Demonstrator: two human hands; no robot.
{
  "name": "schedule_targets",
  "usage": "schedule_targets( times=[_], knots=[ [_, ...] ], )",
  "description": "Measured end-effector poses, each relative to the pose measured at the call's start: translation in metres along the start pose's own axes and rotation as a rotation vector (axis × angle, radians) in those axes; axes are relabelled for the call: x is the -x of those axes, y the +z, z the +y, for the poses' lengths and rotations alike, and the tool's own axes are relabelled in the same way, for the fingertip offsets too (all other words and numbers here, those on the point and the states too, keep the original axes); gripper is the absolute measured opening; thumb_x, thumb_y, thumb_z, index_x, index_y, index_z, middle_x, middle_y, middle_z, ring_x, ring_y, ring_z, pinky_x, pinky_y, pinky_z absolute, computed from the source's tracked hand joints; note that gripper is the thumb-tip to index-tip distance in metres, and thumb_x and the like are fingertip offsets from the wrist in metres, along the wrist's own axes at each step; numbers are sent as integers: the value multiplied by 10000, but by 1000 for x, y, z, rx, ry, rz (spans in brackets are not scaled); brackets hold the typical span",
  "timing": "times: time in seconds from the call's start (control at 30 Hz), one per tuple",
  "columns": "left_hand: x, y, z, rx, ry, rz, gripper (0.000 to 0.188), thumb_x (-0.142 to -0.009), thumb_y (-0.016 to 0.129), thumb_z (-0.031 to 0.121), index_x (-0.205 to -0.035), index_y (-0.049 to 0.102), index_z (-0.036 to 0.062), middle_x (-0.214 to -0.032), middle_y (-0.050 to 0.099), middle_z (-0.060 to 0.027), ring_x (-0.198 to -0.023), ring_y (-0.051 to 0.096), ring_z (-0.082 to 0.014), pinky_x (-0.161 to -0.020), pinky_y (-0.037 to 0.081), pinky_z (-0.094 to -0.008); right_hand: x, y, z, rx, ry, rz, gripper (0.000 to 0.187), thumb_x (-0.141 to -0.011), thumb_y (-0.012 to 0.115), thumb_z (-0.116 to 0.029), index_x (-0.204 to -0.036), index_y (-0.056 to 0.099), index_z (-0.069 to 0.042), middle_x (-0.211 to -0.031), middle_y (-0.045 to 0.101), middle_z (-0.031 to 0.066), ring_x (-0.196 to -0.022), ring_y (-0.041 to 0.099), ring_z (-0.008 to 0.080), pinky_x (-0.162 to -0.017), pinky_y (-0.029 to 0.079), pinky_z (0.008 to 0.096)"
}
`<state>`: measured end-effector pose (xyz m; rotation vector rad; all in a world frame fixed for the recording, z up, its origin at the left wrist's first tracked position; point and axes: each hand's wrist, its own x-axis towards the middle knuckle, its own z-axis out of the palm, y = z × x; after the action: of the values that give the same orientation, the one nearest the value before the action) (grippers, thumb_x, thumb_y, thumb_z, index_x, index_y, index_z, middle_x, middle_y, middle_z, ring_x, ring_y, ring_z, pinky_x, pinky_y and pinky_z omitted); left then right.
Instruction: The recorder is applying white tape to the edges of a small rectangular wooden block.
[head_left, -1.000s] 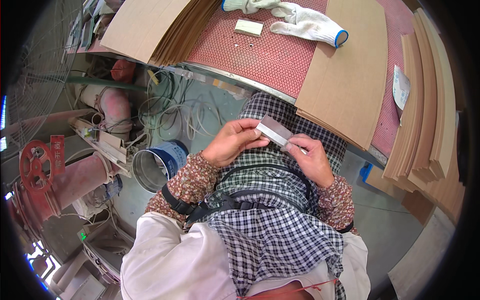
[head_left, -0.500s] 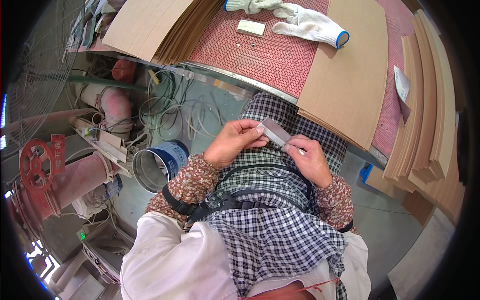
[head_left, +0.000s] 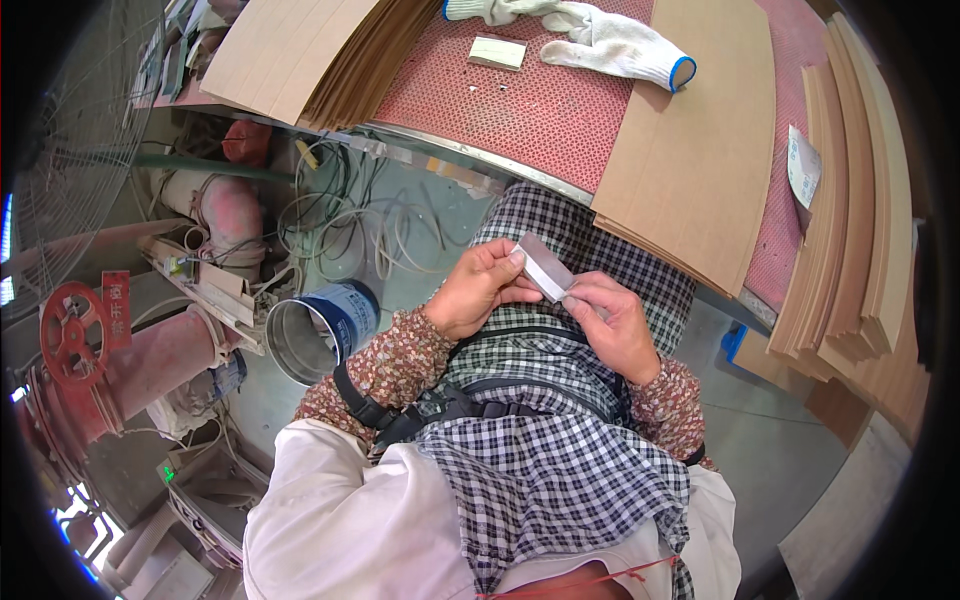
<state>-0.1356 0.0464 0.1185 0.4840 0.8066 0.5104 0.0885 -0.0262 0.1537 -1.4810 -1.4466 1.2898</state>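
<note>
Above my lap I hold a small flat rectangular piece (head_left: 545, 267), grey on its face with a bright whitish strip along its near edge. My left hand (head_left: 478, 287) pinches its left end between thumb and fingers. At its lower right corner, the thumb and fingertips of my right hand (head_left: 613, 318) are closed together against it. The piece lies tilted, its right end nearer to me. What its underside looks like is hidden. Beyond it, on the red patterned tabletop (head_left: 470, 130), lie a small pale yellow rectangular block (head_left: 497, 53) and white knitted gloves (head_left: 615, 45) with blue cuff edging.
Cardboard sheets (head_left: 700, 150) overhang the table's near edge, with a cardboard stack (head_left: 285, 50) at left and more upright stacks (head_left: 850, 200) at right. On the floor at left stand a blue-sided metal bucket (head_left: 325, 330), loose hoses (head_left: 380, 220) and pipes with a red valve wheel (head_left: 75, 330).
The piece has turned in my hands, so its bright strip shows wider. My right hand has shifted slightly, its fingers now at the piece's near corner.
</note>
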Motion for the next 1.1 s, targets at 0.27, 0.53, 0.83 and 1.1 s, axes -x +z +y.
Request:
schedule_targets(
  times=[0.27, 0.53, 0.83, 1.1],
  knots=[
    [-2, -2, -1, 77, -89, -32, 272, -1083, 501, 238, -1136, 576, -17, -1064, 673, -118, -933, 701, -166, -873, 617, -277, 2, 3, -6, -49, 8, 15, 152, -934, 690, -85, -1016, 727, 37, -1037, 708, 121, -916, 691, 222, -801, 533, 306],
    [0, 6, 8, 61, -91, -12, 245, -1040, 587, 164, -1190, 570, -29, -1136, 668, -136, -979, 711, -185, -876, 623, -270, 0, 3, -5, -19, -37, 44, 130, -926, 684, -61, -991, 713, 48, -1011, 703, 127, -892, 693, 230, -777, 537, 312],
    [-1, 5, 4, 74, -74, -63, 285, -1014, 632, 161, -1250, 561, 18, -1164, 667, -93, -1037, 686, -165, -909, 599, -279, -1, 4, -10, 10, -46, 32, 113, -914, 685, -44, -984, 716, 38, -1017, 705, 130, -900, 700, 238, -784, 541, 313],
    [-3, 0, -5, 105, -79, -100, 244, -1016, 633, 169, -1211, 577, 34, -1110, 664, -69, -972, 665, -137, -845, 578, -261, 2, 9, -11, -14, -61, 15, 101, -894, 698, -39, -968, 722, 25, -1045, 710, 135, -912, 709, 252, -790, 549, 323]
  ],
)
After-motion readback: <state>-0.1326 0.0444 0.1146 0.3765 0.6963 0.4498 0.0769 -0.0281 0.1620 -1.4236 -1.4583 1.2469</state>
